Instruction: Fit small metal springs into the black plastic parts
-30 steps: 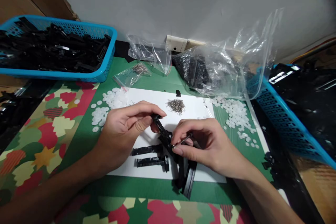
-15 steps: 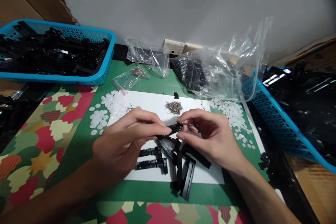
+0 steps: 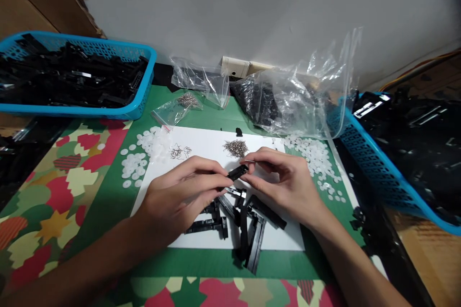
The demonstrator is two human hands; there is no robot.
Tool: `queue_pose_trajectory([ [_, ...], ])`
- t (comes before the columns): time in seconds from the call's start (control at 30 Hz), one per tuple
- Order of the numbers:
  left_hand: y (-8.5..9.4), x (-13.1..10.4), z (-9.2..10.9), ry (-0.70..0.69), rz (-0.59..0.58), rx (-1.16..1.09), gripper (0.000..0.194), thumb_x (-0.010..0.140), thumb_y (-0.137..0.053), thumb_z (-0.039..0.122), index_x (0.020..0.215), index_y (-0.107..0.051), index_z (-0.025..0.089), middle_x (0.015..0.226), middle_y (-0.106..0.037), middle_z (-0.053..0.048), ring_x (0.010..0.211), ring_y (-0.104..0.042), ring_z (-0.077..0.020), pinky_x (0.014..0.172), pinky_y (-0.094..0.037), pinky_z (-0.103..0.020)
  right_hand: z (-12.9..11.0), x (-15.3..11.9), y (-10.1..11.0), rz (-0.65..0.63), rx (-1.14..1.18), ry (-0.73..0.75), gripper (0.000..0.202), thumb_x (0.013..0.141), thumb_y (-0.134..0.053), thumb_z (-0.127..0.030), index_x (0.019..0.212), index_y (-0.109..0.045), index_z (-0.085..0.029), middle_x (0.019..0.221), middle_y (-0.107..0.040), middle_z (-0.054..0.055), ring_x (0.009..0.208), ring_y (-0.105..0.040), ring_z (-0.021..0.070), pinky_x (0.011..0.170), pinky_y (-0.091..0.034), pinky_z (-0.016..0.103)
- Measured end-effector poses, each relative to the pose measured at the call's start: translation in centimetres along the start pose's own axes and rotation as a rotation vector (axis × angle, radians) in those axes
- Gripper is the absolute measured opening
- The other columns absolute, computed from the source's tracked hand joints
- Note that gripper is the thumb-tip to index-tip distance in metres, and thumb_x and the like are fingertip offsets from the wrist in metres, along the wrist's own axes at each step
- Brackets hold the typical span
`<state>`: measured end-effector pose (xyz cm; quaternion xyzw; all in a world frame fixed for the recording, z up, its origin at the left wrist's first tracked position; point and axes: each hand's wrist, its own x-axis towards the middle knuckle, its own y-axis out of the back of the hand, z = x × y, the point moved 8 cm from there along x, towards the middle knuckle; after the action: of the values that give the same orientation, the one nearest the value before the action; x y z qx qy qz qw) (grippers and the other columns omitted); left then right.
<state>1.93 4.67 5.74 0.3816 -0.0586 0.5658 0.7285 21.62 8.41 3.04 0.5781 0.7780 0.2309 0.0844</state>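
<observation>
A black plastic part [image 3: 238, 172] is pinched between the thumb and fingers of my left hand [image 3: 180, 192], its free end pointing to the right. My right hand [image 3: 284, 180] meets that end, with closed fingers around a thin metal tool [image 3: 248, 160], mostly hidden by the fingers; its exact kind I cannot make out. Below both hands, several black plastic parts [image 3: 256, 244] lie loosely crossed on a white sheet [image 3: 284, 240]. Just beyond my fingers sits a pile of small metal springs [image 3: 236, 147]. A smaller group of thin metal pieces [image 3: 180, 151] lies to its left.
White plastic discs spread at left [image 3: 135, 165] and right [image 3: 313, 158]. Blue baskets of black parts stand at left [image 3: 142, 100] and right [image 3: 382, 168]. Clear bags [image 3: 298, 100] lie at the back by the wall, a small one [image 3: 176, 110] holding metal pieces.
The black part has tilted up at its right end and shows more between my hands. My right fingers have closed in, covering more of the metal tool. The view has shifted slightly.
</observation>
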Motion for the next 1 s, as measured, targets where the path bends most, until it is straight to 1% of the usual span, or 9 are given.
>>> queue_pose_trajectory([
  [0.1,-0.2,-0.2,-0.4,-0.009,-0.013,0.034,0.027,0.096,-0.068,0.0,0.113,-0.079,0.018,0.113,-0.077,-0.006,0.1,-0.077,-0.0134,0.091,-0.064,-0.018,0.2,0.2,-0.1,-0.049,-0.033,-0.021,0.02,0.094,-0.082,-0.026,0.114,-0.079,-0.025,0.101,-0.077,0.004,0.087,-0.069,0.0188,0.079,-0.053,0.033],
  [0.23,-0.4,-0.5,-1.0,-0.02,-0.027,0.043,0.025,0.097,-0.07,0.003,0.115,-0.079,0.018,0.115,-0.078,-0.007,0.099,-0.078,-0.0148,0.091,-0.066,-0.02,0.7,0.4,0.3,-0.098,-0.024,-0.061,0.033,0.097,-0.078,-0.03,0.13,-0.076,-0.027,0.11,-0.076,0.006,0.096,-0.07,0.0224,0.08,-0.053,0.035],
  [0.37,-0.4,-0.5,-1.0,-0.049,-0.038,0.084,0.025,0.095,-0.072,0.002,0.113,-0.079,0.017,0.113,-0.079,-0.006,0.099,-0.078,-0.0147,0.094,-0.065,-0.02,0.6,0.6,1.7,0.003,0.049,-0.016,0.018,0.104,-0.071,-0.029,0.117,-0.083,-0.029,0.11,-0.077,0.006,0.101,-0.069,0.0235,0.088,-0.053,0.038],
  [0.43,-0.4,-0.4,-1.1,-0.042,-0.038,0.092,0.024,0.094,-0.073,0.002,0.112,-0.08,0.017,0.111,-0.079,-0.006,0.098,-0.078,-0.0146,0.093,-0.065,-0.02,0.3,0.6,2.1,0.058,0.069,0.019,0.018,0.104,-0.07,-0.027,0.113,-0.085,-0.03,0.11,-0.075,0.006,0.105,-0.068,0.0232,0.092,-0.052,0.038],
  [0.5,-0.4,-0.4,-1.1,-0.032,-0.037,0.078,0.024,0.094,-0.073,0.002,0.112,-0.08,0.018,0.108,-0.079,-0.006,0.095,-0.079,-0.0152,0.09,-0.067,-0.022,-0.1,0.5,2.4,0.106,0.054,0.041,0.02,0.104,-0.07,-0.026,0.115,-0.085,-0.033,0.112,-0.071,0.006,0.107,-0.065,0.0226,0.094,-0.051,0.038],
  [0.63,-0.6,-0.6,-1.4,-0.002,-0.059,0.022,0.027,0.096,-0.069,0.003,0.115,-0.079,0.019,0.108,-0.079,-0.007,0.093,-0.079,-0.0167,0.084,-0.068,-0.024,-0.4,0.4,2.1,0.132,0.042,0.037,0.019,0.105,-0.07,-0.028,0.114,-0.085,-0.034,0.103,-0.072,0.005,0.098,-0.066,0.0208,0.087,-0.051,0.036],
  [0.7,-0.7,-0.7,-1.6,0.008,-0.053,-0.002,0.027,0.097,-0.068,0.004,0.116,-0.079,0.02,0.108,-0.079,-0.007,0.093,-0.079,-0.0167,0.083,-0.068,-0.024,-0.3,0.4,1.8,0.128,0.068,0.015,0.017,0.106,-0.069,-0.03,0.103,-0.086,-0.029,0.097,-0.075,0.004,0.092,-0.068,0.0203,0.082,-0.051,0.035],
  [0.8,-0.7,-0.8,-1.8,0.019,-0.04,-0.031,0.028,0.098,-0.067,0.006,0.117,-0.08,0.022,0.109,-0.079,-0.007,0.093,-0.079,-0.0172,0.083,-0.069,-0.025,-0.1,0.2,1.4,0.134,0.072,-0.024,0.027,0.108,-0.065,-0.033,0.088,-0.081,-0.024,0.096,-0.078,0.005,0.088,-0.071,0.0198,0.08,-0.052,0.034],
  [1.0,-0.5,-0.7,-2.0,0.031,-0.029,-0.042,0.027,0.098,-0.069,0.007,0.118,-0.08,0.023,0.109,-0.079,-0.007,0.093,-0.079,-0.0172,0.082,-0.069,-0.025,0.0,-0.1,0.7,0.133,0.045,-0.029,0.024,0.11,-0.061,-0.033,0.095,-0.076,-0.023,0.091,-0.076,0.003,0.082,-0.072,0.0176,0.073,-0.053,0.031],
])
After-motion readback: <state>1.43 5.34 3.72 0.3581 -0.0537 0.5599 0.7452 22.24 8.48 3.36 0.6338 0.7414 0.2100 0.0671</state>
